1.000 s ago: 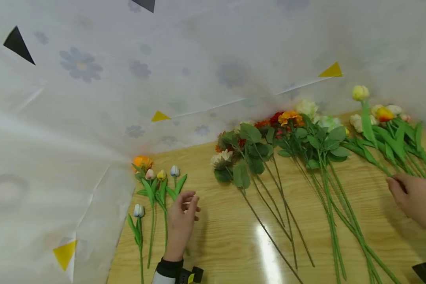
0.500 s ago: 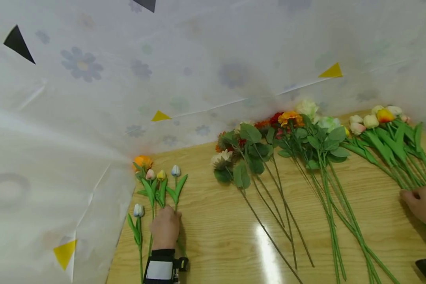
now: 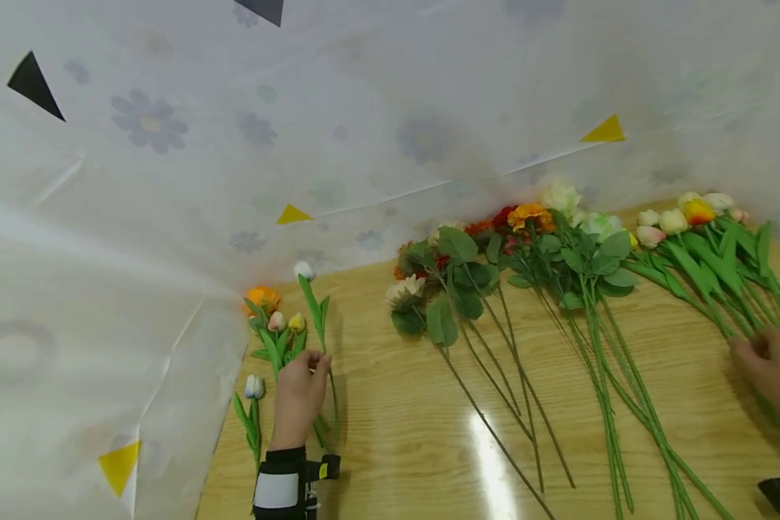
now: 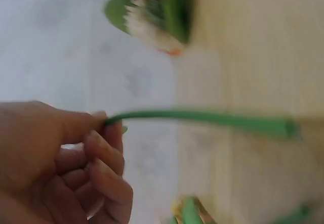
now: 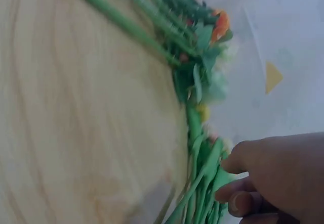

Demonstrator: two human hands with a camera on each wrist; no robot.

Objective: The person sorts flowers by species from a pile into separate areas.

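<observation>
Pinching now: a white tulip [image 3: 304, 270] is held by its green stem [image 4: 202, 117] between thumb and fingertips of the left hand [image 3: 297, 399], the bloom raised and leaning toward the curtain.
Left hand's place: it is seen at the table's near left corner, wrist strap [image 3: 278, 490] showing below it.
Tulip's neighbours: a small row of tulips [image 3: 276, 339] is laid just beside the lifted stem, with one more white bud [image 3: 253, 386] lying to the left of the hand and an orange bloom [image 3: 262, 296] tucked against the curtain.
Right hand: the right hand [image 3: 772, 368] is set on the stems of the tulip bunch [image 3: 708, 249] at the far right; fingers are curled among the green stems in the wrist view, but whether a stem is truly gripped cannot be told.
Middle ground: a spread of leafy flowers [image 3: 526, 253] is laid out between the two hands, long stems pointing toward the person.
Surface: everything is laid on a wooden table [image 3: 416, 433], backed by a white curtain [image 3: 234, 144] printed with daisies.
</observation>
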